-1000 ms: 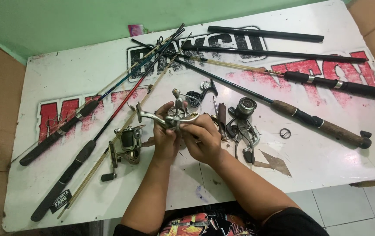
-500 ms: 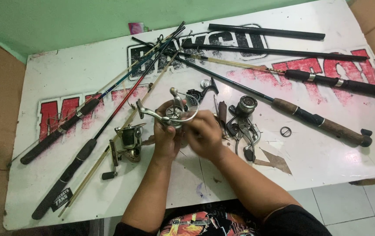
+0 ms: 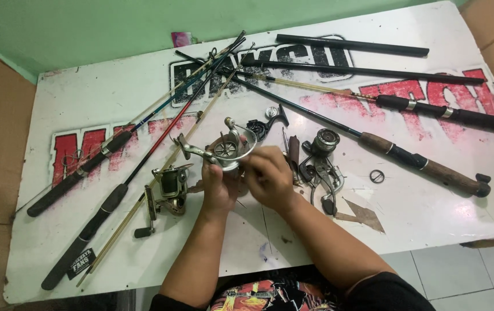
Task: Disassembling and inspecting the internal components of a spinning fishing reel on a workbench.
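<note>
1. Holding a silver reel (image 3: pixel 228 151) above the table (image 3: pixel 86 98), both hands meet near the middle of the near edge.
2. Left hand (image 3: pixel 218 185) is wrapped around the reel's lower body from below, fingers closed on it.
3. Right hand (image 3: pixel 267 175) touches the reel's right side, fingers curled in against it; whether they pinch a part or only press on it cannot be told.
4. The reel sits tilted, its round spool end facing the camera, a thin bail arm sticking out to the left.
5. A second reel (image 3: pixel 166 190) lies on the table just left of the left hand, its crank handle pointing toward the near edge.
6. A dark reel part (image 3: pixel 264 122) lies just beyond the hands.
7. A third reel (image 3: pixel 323 144) and pliers (image 3: pixel 323 181) lie close to the right of the right hand.
8. A small metal ring (image 3: pixel 377 176) rests on the table further right, apart from the pliers.
9. Several rods (image 3: pixel 160 121) fan out to the left, crossing each other near the far edge.
10. A cork-handled rod (image 3: pixel 425 164) runs off diagonally to the right; more black rods (image 3: pixel 362 72) lie beyond it.
11. The table is white with big red and black lettering.
</note>
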